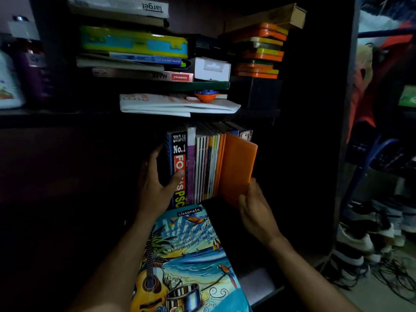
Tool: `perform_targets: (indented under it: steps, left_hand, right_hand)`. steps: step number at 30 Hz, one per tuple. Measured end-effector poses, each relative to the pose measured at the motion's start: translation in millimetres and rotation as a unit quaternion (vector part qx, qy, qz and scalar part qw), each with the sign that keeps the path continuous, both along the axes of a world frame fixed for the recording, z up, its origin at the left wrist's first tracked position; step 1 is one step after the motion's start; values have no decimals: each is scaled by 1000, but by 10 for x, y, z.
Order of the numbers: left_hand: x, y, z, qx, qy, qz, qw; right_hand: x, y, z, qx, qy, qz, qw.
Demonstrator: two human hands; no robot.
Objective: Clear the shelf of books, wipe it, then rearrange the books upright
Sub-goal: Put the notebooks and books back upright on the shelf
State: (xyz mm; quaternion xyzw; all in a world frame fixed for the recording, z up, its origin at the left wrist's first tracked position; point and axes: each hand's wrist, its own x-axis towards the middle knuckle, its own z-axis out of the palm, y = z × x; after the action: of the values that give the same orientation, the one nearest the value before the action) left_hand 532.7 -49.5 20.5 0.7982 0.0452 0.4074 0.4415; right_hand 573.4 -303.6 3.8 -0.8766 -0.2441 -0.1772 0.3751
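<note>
Row of books (202, 163) stands upright on the lower shelf (265, 200), long axes vertical, spines facing out toward the camera; row sits mid-shelf, under the upper shelf board.

Left hand (155, 183) at the left end of the row; fingers curled round the outer side of the thick end book (179, 170) (spine reads "2013-14 No.1"), thumb laid across its spine; book held upright, title running top to bottom.

Right hand (256, 206) at the right end; fingers fairly straight and close together, pressed against the lower corner of the orange book (237, 167); thumb side partly hidden, so cannot tell whether it pinches the cover; orange book upright but swung out from the row, cover angled toward the right, spine edge touching its neighbour.

Notebook (186, 262) with guitar-and-beach cover, marked "classmate", lies between the forearms in the foreground, long axis running toward the shelf, top edge near the foot of the row; what carries it is not visible.

Upper shelf: flat stack (135, 57) of books and boxes at left, long axes horizontal; orange cases (258, 50) stacked at right; white box (211, 68) between them; folded white paper (177, 104) at the front edge.
</note>
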Motion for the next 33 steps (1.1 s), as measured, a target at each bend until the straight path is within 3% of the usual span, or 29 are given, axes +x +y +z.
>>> perform_targets:
  steps: [6, 11, 17, 25, 30, 33]
  left_hand:
    - [3, -12, -5, 4, -4, -2, 1000]
    - [14, -32, -11, 14, 4, 11, 1000]
    - [18, -28, -29, 28, 8, 13, 1000]
    - [-61, 26, 5, 47, 37, -35, 998]
    - [-257, 114, 121, 26, 115, -110, 987]
    - [-494, 218, 57, 77, 195, -63, 976]
  right_hand:
    - [-40, 60, 46, 54, -16, -39, 998]
    - [63, 326, 114, 16, -33, -2, 999]
    - [251, 560, 175, -35, 36, -48, 998]
    - [81, 424, 59, 55, -5, -49, 997]
    - [-298, 332, -72, -74, 15, 29, 997]
    - [-514, 307, -124, -147, 26, 56, 987]
